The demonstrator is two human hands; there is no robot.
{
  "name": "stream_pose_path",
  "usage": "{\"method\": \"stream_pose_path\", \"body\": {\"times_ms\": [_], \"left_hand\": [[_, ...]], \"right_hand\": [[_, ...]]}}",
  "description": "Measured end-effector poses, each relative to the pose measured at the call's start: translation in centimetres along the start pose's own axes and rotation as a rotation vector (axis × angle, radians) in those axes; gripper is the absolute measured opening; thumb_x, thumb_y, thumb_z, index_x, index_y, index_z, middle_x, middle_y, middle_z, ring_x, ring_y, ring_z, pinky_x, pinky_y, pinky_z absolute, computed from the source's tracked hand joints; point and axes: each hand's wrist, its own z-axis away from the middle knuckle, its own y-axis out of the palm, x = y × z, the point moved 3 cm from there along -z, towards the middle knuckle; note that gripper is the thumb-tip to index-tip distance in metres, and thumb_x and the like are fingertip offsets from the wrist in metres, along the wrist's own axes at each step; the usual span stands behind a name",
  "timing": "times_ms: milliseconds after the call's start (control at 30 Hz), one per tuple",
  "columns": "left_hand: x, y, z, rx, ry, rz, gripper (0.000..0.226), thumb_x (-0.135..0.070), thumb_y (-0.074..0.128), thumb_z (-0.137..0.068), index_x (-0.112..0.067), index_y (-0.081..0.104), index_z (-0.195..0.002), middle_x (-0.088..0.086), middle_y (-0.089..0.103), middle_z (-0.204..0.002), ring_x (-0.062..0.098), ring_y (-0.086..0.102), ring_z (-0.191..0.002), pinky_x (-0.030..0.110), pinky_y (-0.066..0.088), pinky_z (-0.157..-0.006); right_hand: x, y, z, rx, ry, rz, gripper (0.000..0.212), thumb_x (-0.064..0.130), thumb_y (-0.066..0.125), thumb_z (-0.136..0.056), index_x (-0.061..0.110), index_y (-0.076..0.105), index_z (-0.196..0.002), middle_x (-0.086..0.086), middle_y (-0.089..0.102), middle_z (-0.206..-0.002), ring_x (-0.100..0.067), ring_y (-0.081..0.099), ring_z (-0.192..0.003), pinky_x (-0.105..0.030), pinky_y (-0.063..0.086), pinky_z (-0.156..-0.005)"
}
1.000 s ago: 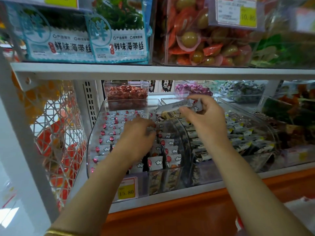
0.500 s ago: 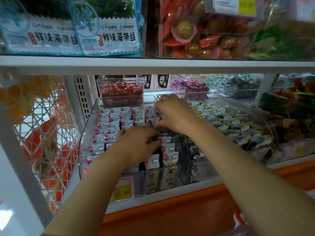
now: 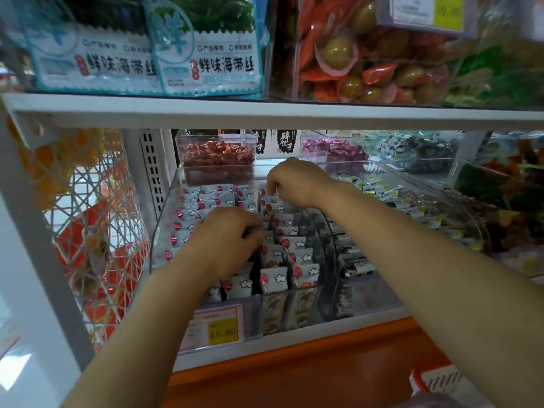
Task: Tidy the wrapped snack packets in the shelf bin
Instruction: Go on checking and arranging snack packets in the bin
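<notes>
A clear plastic shelf bin (image 3: 164,219) holds rows of small white snack packets (image 3: 300,257) printed with red dots and clouds. My left hand (image 3: 226,240) lies in the middle of the bin, its fingers curled down among the packets and gripping some of them. My right hand (image 3: 297,181) is farther back, fingers bent down and pinching packets at the rear of the right-hand rows. The packets under both hands are hidden.
A yellow price tag (image 3: 222,331) sticks to the bin's front. A second clear bin (image 3: 441,225) of dark-and-white packets sits to the right. Small boxes of red sweets (image 3: 217,157) stand behind. A white shelf (image 3: 265,111) hangs close above. A wire basket (image 3: 97,231) is at left.
My right hand held a packet above the bin a second ago; it has come down into the rear rows. My left hand stays among the middle packets.
</notes>
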Motion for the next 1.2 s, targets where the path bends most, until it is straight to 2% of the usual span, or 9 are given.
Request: {"method": "stream_pose_path", "body": {"times_ms": [167, 400, 500, 633, 767, 867, 933, 1067, 1200], "left_hand": [[0.3, -0.4, 0.1, -0.020, -0.024, 0.024, 0.023, -0.021, 0.054, -0.092, -0.011, 0.067, -0.109, 0.006, 0.063, -0.114, 0.022, 0.055, -0.103, 0.038, 0.046, -0.091], [0.5, -0.9, 0.4, -0.039, -0.051, 0.029, 0.024, -0.017, 0.050, -0.094, -0.008, 0.068, -0.106, 0.008, 0.063, -0.114, 0.023, 0.056, -0.103, 0.033, 0.046, -0.089], [0.5, -1.4, 0.7, -0.123, -0.071, 0.064, 0.026, -0.019, 0.047, -0.095, -0.015, 0.065, -0.115, 0.001, 0.059, -0.124, 0.017, 0.053, -0.108, 0.019, 0.036, -0.083], [0.7, -2.1, 1.0, -0.282, -0.109, 0.119, 0.029, -0.019, 0.048, -0.096, -0.016, 0.061, -0.121, 0.003, 0.058, -0.125, 0.011, 0.052, -0.095, 0.019, 0.034, -0.078], [0.6, -2.4, 1.4, -0.351, -0.100, 0.132, 0.032, -0.020, 0.050, -0.094, -0.015, 0.057, -0.126, 0.006, 0.059, -0.117, 0.015, 0.052, -0.090, 0.024, 0.037, -0.077], [0.5, -2.3, 1.9, -0.329, -0.129, 0.218, 0.040, -0.026, 0.050, -0.095, -0.015, 0.049, -0.133, 0.002, 0.058, -0.120, 0.018, 0.057, -0.096, 0.028, 0.042, -0.079], [0.4, -2.0, 2.3, -0.288, -0.160, 0.336, 0.043, -0.029, 0.048, -0.095, -0.016, 0.045, -0.136, -0.001, 0.060, -0.118, 0.016, 0.061, -0.094, 0.027, 0.047, -0.077], [0.3, -1.9, 2.9, -0.248, -0.238, 0.661, 0.030, -0.026, 0.048, -0.096, -0.010, 0.059, -0.118, -0.002, 0.065, -0.084, 0.013, 0.065, -0.073, 0.031, 0.058, -0.071], [0.8, -1.9, 3.1, -0.256, -0.337, 0.955, 0.021, -0.024, 0.051, -0.094, -0.008, 0.063, -0.101, 0.004, 0.061, -0.084, 0.015, 0.062, -0.071, 0.025, 0.056, -0.063]], "right_hand": [[0.5, 1.9, -1.4, 0.083, 0.012, 0.160, 0.015, 0.008, 0.058, -0.086, 0.018, 0.065, -0.095, -0.010, 0.060, -0.112, -0.029, 0.047, -0.114, -0.034, 0.033, -0.080], [0.6, 1.5, -0.8, 0.052, -0.025, 0.169, 0.014, 0.005, 0.048, -0.088, 0.013, 0.058, -0.092, -0.012, 0.058, -0.099, -0.031, 0.051, -0.105, -0.032, 0.035, -0.077], [0.3, 0.1, 0.6, -0.058, 0.020, 0.041, 0.011, 0.006, 0.050, -0.087, 0.016, 0.050, -0.087, -0.012, 0.058, -0.101, -0.029, 0.052, -0.100, -0.032, 0.038, -0.073], [0.0, -1.4, 3.6, -0.398, 0.150, -0.077, 0.002, 0.010, 0.054, -0.088, 0.010, 0.054, -0.089, -0.006, 0.062, -0.090, -0.025, 0.057, -0.085, -0.033, 0.046, -0.066], [0.3, -1.8, 7.1, -0.650, 0.264, -0.391, 0.005, 0.009, 0.053, -0.089, 0.007, 0.051, -0.085, -0.008, 0.057, -0.074, -0.022, 0.051, -0.059, -0.030, 0.035, -0.051], [0.6, -2.0, 8.9, -0.733, 0.319, -0.691, 0.006, 0.003, 0.054, -0.088, 0.004, 0.050, -0.084, -0.018, 0.057, -0.077, -0.026, 0.051, -0.057, -0.040, 0.043, -0.054], [0.8, -1.8, 9.8, -0.701, 0.377, -0.926, 0.010, 0.003, 0.054, -0.089, 0.006, 0.049, -0.081, -0.018, 0.059, -0.082, -0.026, 0.061, -0.059, -0.043, 0.053, -0.056], [1.2, -0.9, 10.6, -0.583, 0.445, -1.394, 0.014, 0.000, 0.055, -0.089, 0.006, 0.051, -0.078, -0.007, 0.060, -0.076, -0.010, 0.062, -0.048, -0.024, 0.054, -0.047], [1.3, -0.1, 11.0, -0.460, 0.464, -1.751, 0.009, -0.002, 0.062, -0.084, 0.003, 0.058, -0.078, -0.010, 0.066, -0.077, -0.017, 0.066, -0.055, -0.024, 0.055, -0.052]]}}
